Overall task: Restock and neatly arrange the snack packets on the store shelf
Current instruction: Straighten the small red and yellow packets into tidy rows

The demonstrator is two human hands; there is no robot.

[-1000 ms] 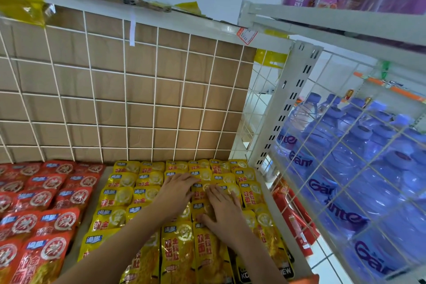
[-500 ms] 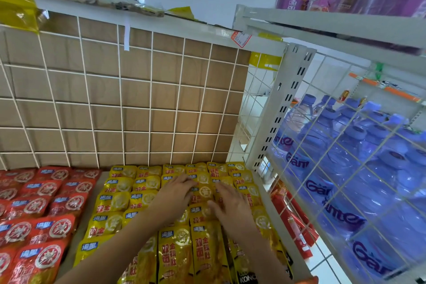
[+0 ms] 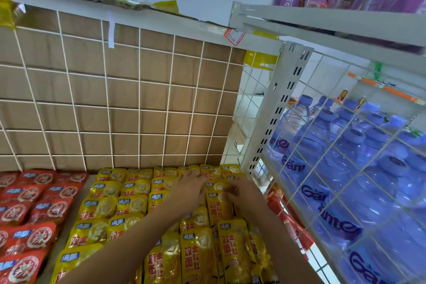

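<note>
Touching yellow packets [image 3: 131, 205], left hand [image 3: 189, 189] flanks right hand [image 3: 244, 194].

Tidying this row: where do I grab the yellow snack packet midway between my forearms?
Probably the top seal edge of the flat yellow foil snack packet, pinched from above: it overlaps the packet behind, while neighbours crowd its long sides.

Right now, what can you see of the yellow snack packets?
The yellow snack packets are glossy plastic pouches with red characters and a blue corner label. They lie flat in overlapping rows from the wire grid toward the camera, beside red packets. The left hand presses flat on the back rows; the right hand curls its fingers on one there, grip unclear.
</note>
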